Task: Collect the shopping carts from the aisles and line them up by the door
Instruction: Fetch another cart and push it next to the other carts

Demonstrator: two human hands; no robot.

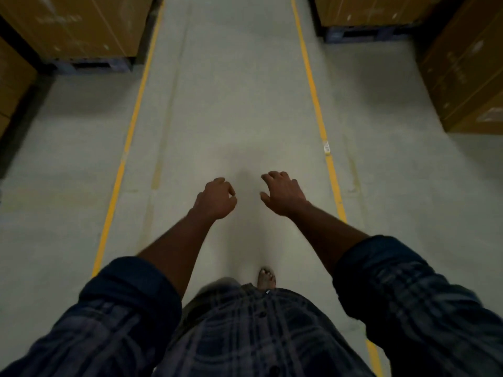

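Boxes [81,25] are cut off by top and side edges; their print is blurred, unreadable. Foot [266,278] is mostly hidden by shirt [245,336].

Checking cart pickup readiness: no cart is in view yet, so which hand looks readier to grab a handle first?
Right, marginally. Both are empty and stretched ahead, but the right hand has its fingers spread, while the left hand has its fingers curled in.
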